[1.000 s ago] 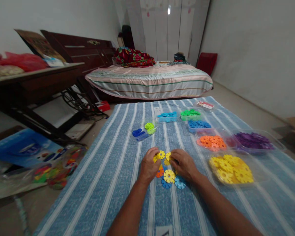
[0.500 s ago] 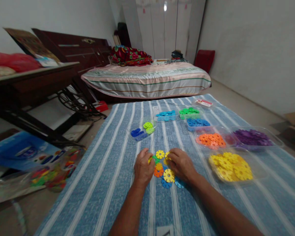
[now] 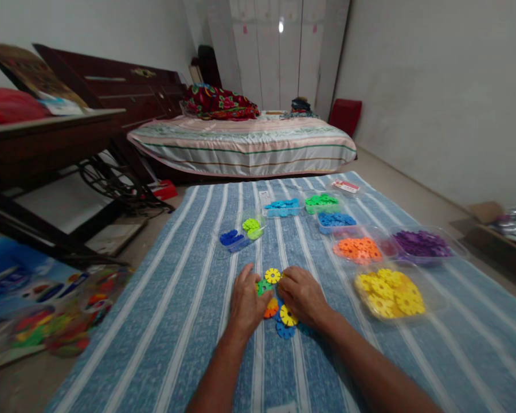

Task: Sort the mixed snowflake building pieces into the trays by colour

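Note:
A joined cluster of notched plastic discs lies on the striped cloth between my hands. A yellow disc stands out at the top, with a green disc below it. Lower down are an orange disc, another yellow disc and a blue disc. My left hand curls around the cluster's left side, its thumb and fingers closed about the green disc. On the right side, my right hand has its fingers bent together over a yellow disc, mostly hidden beneath them.
Clear tubs stand beyond and right, holding yellow discs, orange discs, purple discs, blue discs, green discs and light-blue discs. A small box holds dark-blue and lime discs. A bed stands behind.
The camera view has shifted slightly to the right. My left thumb has come across the cluster's green and orange part, and my right fingers have closed in over its right side.

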Demonstrator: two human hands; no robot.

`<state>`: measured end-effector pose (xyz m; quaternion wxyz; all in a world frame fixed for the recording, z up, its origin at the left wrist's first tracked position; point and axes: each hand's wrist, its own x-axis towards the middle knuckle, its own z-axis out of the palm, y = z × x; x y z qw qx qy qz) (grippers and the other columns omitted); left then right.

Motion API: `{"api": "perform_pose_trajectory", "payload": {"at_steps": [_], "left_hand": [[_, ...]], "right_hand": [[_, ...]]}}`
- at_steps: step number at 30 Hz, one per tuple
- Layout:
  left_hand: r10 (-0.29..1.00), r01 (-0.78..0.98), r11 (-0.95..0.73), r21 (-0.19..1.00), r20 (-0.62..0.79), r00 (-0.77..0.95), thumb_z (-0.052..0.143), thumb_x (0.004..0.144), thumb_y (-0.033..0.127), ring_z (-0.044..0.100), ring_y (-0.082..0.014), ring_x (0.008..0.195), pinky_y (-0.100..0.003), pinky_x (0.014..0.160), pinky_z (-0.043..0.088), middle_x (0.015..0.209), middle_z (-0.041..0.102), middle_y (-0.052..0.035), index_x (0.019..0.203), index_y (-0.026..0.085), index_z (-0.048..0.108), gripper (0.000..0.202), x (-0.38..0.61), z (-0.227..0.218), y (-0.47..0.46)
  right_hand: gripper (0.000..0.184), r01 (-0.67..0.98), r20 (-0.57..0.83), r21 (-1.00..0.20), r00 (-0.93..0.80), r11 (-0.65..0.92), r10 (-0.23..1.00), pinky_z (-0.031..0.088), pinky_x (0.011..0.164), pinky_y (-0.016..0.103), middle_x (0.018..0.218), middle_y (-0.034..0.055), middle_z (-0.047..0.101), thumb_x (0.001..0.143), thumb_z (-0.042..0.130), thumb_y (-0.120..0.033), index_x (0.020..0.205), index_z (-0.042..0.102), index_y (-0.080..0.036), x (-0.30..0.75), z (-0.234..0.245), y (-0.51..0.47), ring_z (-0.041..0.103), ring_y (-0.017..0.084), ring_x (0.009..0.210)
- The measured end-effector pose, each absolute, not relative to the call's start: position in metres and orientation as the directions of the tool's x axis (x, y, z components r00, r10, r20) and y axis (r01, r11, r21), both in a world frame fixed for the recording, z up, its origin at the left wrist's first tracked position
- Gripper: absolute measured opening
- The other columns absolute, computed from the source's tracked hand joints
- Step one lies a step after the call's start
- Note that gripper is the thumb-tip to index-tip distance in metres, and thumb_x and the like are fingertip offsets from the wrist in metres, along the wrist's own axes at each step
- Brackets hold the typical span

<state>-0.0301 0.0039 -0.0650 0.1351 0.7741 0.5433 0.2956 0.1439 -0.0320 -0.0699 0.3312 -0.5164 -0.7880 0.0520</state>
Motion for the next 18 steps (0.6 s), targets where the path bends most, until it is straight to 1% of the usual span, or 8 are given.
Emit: {"api": "perform_pose_trajectory", "payload": {"at_steps": [3, 6, 9, 12, 14, 18], "left_hand": [[0.929, 0.713, -0.359, 0.603, 0.308, 0.207, 0.068, 0.065, 0.018, 0.052, -0.0314, 0.122, -0.049, 0.103, 0.043, 0.131, 0.054, -0.017, 0.077, 0.017, 0.057, 0.017, -0.03, -0.061, 0.004], [0.931, 0.652, -0.36, 0.667, 0.298, 0.209, 0.065, 0.068, 0.02, 0.054, -0.0286, 0.119, -0.048, 0.103, 0.043, 0.127, 0.058, -0.0138, 0.069, 0.019, 0.059, 0.007, -0.031, -0.055, 0.003], [0.926, 0.585, -0.378, 0.718, 0.3, 0.231, 0.063, 0.071, 0.023, 0.055, -0.0263, 0.119, -0.047, 0.106, 0.04, 0.125, 0.062, -0.011, 0.063, 0.02, 0.062, 0.009, -0.033, -0.049, 0.003], [0.921, 0.523, -0.387, 0.759, 0.295, 0.254, 0.062, 0.074, 0.026, 0.054, -0.0254, 0.12, -0.047, 0.108, 0.038, 0.121, 0.065, -0.0091, 0.062, 0.021, 0.065, 0.013, -0.035, -0.043, 0.003], [0.922, 0.495, -0.383, 0.78, 0.284, 0.265, 0.061, 0.076, 0.029, 0.054, -0.025, 0.121, -0.047, 0.108, 0.039, 0.118, 0.067, -0.0084, 0.063, 0.021, 0.067, 0.016, -0.035, -0.041, 0.003], [0.912, 0.46, -0.404, 0.791, 0.31, 0.267, 0.06, 0.078, 0.031, 0.056, -0.0239, 0.119, -0.045, 0.107, 0.041, 0.116, 0.068, -0.008, 0.07, 0.022, 0.071, 0.016, -0.034, -0.041, 0.002]], "right_hand": [[0.012, 0.766, 0.474, -0.44, -0.244, 0.468, 0.846, 0.042, 0.08, 0.032, 0.091, 0.0071, 0.06, 0.09, 0.05, -0.019, 0.085, 0.061, -0.02, 0.143, -0.069, -0.033, 0.052, 0.019, 0.089], [0.009, 0.736, 0.503, -0.469, -0.232, 0.489, 0.833, 0.042, 0.082, 0.033, 0.095, 0.0085, 0.061, 0.088, 0.052, -0.021, 0.089, 0.061, -0.019, 0.14, -0.067, -0.034, 0.053, 0.02, 0.093], [0.011, 0.707, 0.516, -0.5, -0.222, 0.501, 0.827, 0.042, 0.082, 0.033, 0.095, 0.009, 0.062, 0.088, 0.051, -0.022, 0.091, 0.061, -0.019, 0.137, -0.062, -0.035, 0.054, 0.021, 0.093], [0.012, 0.676, 0.473, -0.547, -0.237, 0.494, 0.849, 0.043, 0.077, 0.031, 0.086, 0.006, 0.063, 0.087, 0.049, -0.02, 0.088, 0.061, -0.019, 0.133, -0.057, -0.035, 0.055, 0.019, 0.084], [0.012, 0.652, 0.439, -0.588, -0.24, 0.479, 0.866, 0.042, 0.073, 0.029, 0.078, 0.0033, 0.062, 0.086, 0.049, -0.019, 0.082, 0.061, -0.02, 0.13, -0.054, -0.036, 0.056, 0.017, 0.078], [0.018, 0.613, 0.401, -0.67, -0.177, 0.419, 0.899, 0.043, 0.068, 0.026, 0.07, 0.001, 0.061, 0.085, 0.05, -0.018, 0.071, 0.06, -0.02, 0.131, -0.051, -0.035, 0.057, 0.014, 0.07]]}}
